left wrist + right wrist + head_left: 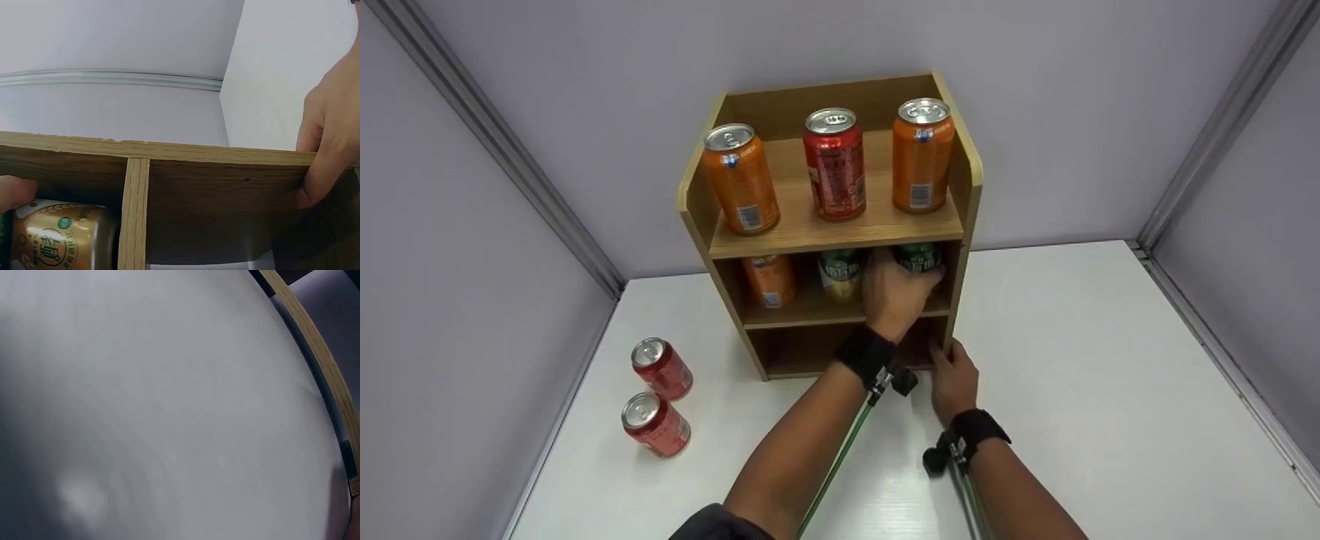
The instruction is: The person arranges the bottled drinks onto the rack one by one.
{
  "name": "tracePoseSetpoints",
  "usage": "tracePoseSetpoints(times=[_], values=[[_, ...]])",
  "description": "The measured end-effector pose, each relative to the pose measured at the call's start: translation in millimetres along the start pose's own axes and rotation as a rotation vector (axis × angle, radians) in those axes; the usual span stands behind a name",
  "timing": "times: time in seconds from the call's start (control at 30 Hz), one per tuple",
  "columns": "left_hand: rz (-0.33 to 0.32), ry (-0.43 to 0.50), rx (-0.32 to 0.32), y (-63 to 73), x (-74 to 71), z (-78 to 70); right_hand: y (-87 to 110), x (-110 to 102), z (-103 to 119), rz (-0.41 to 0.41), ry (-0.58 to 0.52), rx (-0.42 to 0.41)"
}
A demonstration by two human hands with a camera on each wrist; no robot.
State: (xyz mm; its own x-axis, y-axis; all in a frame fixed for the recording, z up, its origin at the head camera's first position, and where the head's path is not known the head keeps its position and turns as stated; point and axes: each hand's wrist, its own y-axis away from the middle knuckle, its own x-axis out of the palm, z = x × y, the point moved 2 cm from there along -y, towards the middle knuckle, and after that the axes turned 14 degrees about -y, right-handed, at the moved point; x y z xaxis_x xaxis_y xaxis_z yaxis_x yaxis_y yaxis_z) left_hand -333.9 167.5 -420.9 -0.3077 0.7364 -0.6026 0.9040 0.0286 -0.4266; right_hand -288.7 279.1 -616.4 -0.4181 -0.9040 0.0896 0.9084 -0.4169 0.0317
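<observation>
My left hand [896, 296] reaches into the right end of the middle shelf and grips a green-and-gold can [917, 256], fingers on its left side and thumb on its right. In the left wrist view, the thumb [14, 192] lies against this can's gold lower part [59, 239]. Low on the wooden rack [840, 241], my right hand [955, 382] holds the right side panel, pinching its front edge between thumb and fingers. Beside the left hand stands another green-and-gold can [840, 276], and an orange can [771, 281] is at that shelf's left end.
On the top shelf stand an orange can [742, 184], a red can [836, 169] and a second orange can [922, 157]. Two red cans [662, 369] are on the white table [1110, 390] left of the rack. Grey walls [1072, 112] enclose the table.
</observation>
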Motion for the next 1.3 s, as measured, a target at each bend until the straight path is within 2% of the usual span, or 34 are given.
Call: tracePoseSetpoints(times=[0.17,0.4,0.6,0.7,0.9,1.1,1.3], values=[[0.005,-0.01,-0.005,1.0,1.5,0.1,0.0,2.0,-4.1,0.001,-0.015,0.009],[-0.02,-0.014,0.041,-2.4,4.1,5.5,4.8,4.2,-2.4,0.008,-0.012,0.002],[-0.026,-0.005,0.002,-3.5,5.4,9.5,8.9,4.5,0.5,0.021,-0.017,0.011],[-0.03,0.012,0.005,-4.4,6.8,9.3,8.3,4.5,0.9,0.028,-0.04,0.005],[-0.031,0.04,0.013,-4.8,9.0,9.8,7.1,4.7,-1.6,0.012,-0.01,0.0],[-0.038,0.037,0.044,-5.0,11.5,6.7,4.2,2.2,0.1,0.004,-0.041,-0.008],[-0.04,0.02,0.051,-4.8,14.9,4.3,0.9,-0.3,2.0,-0.008,-0.013,-0.017]])
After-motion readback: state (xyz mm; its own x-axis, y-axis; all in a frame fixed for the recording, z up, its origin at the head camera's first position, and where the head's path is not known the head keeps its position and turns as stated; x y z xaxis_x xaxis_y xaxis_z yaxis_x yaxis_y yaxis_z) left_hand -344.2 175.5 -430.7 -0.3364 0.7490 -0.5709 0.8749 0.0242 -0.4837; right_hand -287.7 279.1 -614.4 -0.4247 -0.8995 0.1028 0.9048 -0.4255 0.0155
